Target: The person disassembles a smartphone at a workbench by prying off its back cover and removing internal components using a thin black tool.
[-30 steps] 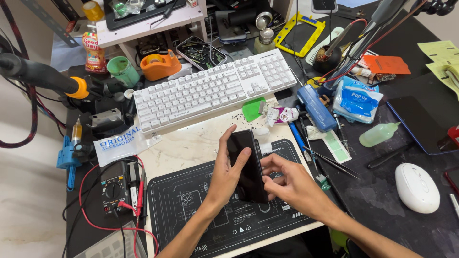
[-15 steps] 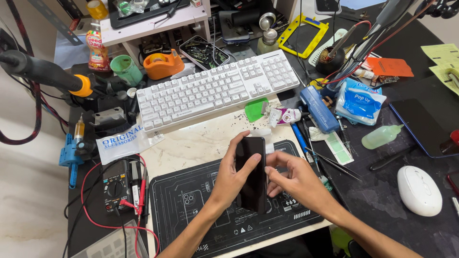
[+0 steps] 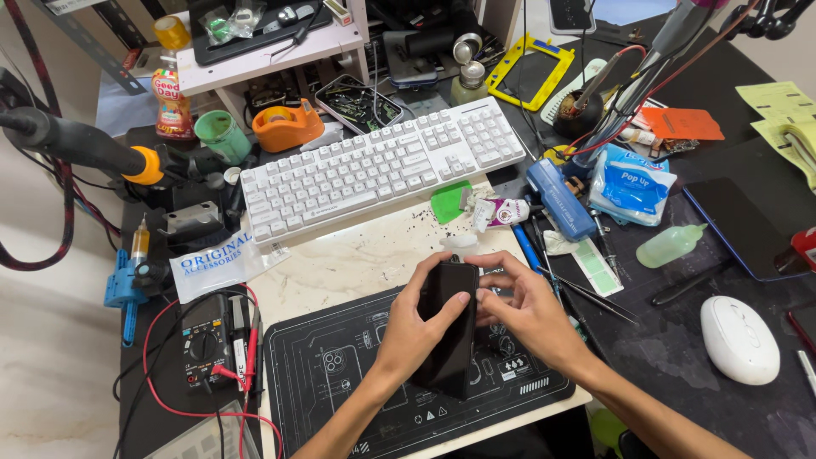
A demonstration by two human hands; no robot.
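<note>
Black slab smartphone is gripped between left hand fingers, long axis running away from the wrist, above the dark repair mat. Right hand fingers curled, pinching its top edge.

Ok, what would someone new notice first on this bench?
Probably the black phone, gripped in the left hand over the dark mat at front centre, with the right hand touching its upper edge. Next, the white keyboard lying slantwise behind it, and the white mouse at far right.
</note>
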